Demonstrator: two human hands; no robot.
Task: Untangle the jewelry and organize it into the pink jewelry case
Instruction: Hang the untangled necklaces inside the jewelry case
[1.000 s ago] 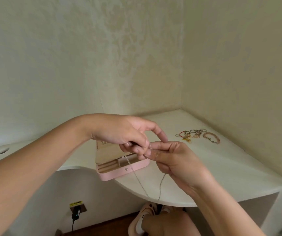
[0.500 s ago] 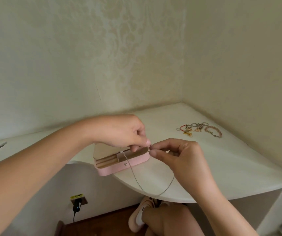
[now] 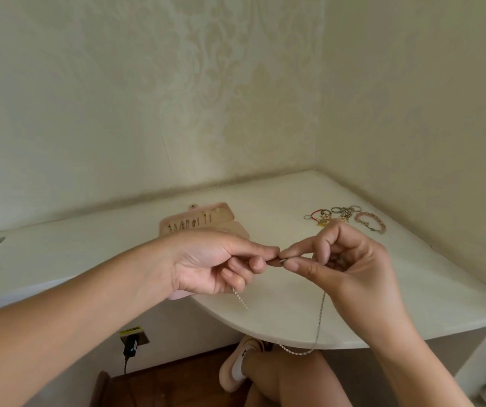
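Centre frame: left hand [image 3: 215, 262] and right hand [image 3: 347, 265] pinch the necklace [image 3: 319, 318] ends, likely closing the clasp to stop retangling | loop dangles below desk [image 3: 280, 306] edge | pink jewelry case [image 3: 197, 221] open behind left hand.

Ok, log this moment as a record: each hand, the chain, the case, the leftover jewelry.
left hand: pinches one end of the silver chain
right hand: pinches the other end, fingertips meeting
chain: loop hangs past the desk edge
pink case: open on desk, behind left hand
loose jewelry: rings and bracelets, piled far right
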